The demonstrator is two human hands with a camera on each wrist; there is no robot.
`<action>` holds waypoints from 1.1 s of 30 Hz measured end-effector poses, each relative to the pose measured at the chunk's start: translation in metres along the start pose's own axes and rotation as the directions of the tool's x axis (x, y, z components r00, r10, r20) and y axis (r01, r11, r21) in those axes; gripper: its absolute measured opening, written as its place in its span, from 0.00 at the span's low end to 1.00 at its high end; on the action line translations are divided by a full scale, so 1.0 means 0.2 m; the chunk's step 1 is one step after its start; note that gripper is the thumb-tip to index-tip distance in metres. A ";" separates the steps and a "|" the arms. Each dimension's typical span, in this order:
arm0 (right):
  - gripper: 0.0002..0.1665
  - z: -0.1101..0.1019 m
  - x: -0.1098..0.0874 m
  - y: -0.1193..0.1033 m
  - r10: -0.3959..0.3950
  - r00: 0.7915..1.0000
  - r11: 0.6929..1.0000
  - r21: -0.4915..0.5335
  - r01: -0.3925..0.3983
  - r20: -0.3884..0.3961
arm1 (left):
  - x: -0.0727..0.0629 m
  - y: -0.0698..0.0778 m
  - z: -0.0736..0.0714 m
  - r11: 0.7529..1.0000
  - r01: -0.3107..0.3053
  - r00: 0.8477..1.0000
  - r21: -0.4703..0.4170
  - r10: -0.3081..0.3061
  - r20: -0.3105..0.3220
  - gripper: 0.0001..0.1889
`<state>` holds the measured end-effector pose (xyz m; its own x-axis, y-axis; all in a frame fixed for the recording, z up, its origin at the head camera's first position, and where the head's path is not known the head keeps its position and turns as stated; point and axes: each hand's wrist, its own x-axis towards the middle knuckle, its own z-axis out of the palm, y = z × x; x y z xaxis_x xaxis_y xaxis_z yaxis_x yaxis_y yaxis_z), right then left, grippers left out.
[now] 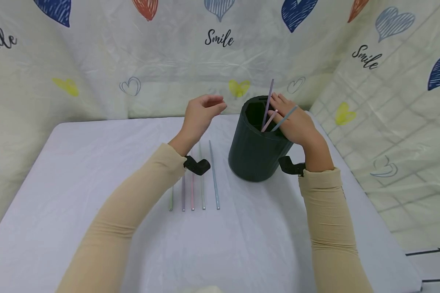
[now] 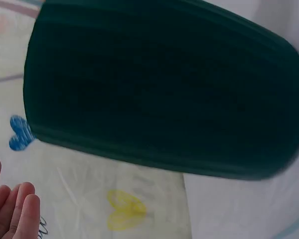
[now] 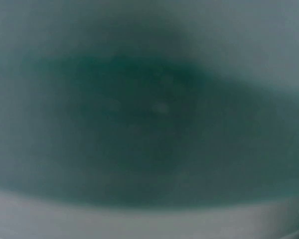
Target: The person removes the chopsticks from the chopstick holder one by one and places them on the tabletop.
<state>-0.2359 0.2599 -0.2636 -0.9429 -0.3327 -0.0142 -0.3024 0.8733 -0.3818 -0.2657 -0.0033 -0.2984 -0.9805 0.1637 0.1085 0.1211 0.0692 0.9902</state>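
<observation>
A dark green cylindrical container [image 1: 254,150] stands on the table. Three thin straw-like sticks lean out of its mouth: a purple stick [image 1: 268,101], a short-showing pink stick [image 1: 269,121] and a blue stick [image 1: 287,116]. My right hand [image 1: 295,122] rests over the container's right rim, fingers extended, thumb by the pink stick; the blue one crosses in front of it. Left of the container, my left hand [image 1: 202,112] hovers empty, its fingers and thumb loosely bent and apart in the left wrist view. The container's wall [image 2: 164,89] fills much of that view.
Several pastel sticks [image 1: 192,195] lie side by side on the white-covered table [image 1: 242,244], partly behind my left forearm. A heart-printed curtain [image 1: 168,61] hangs behind the table and along its right side. Blurred green surface [image 3: 139,124] fills the right wrist view.
</observation>
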 end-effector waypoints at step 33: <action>0.39 0.01 -0.01 0.01 -0.012 0.998 0.999 0.030 0.014 -0.066 | 0.05 0.20 0.45 0.994 -0.052 0.979 -0.091 0.069 0.191 0.16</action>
<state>-0.2339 0.2623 -0.2665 -0.9464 -0.3189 0.0514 -0.3112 0.8574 -0.4098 -0.2566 0.0888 -0.2657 -0.9222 0.3533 0.1575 0.1573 -0.0295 0.9871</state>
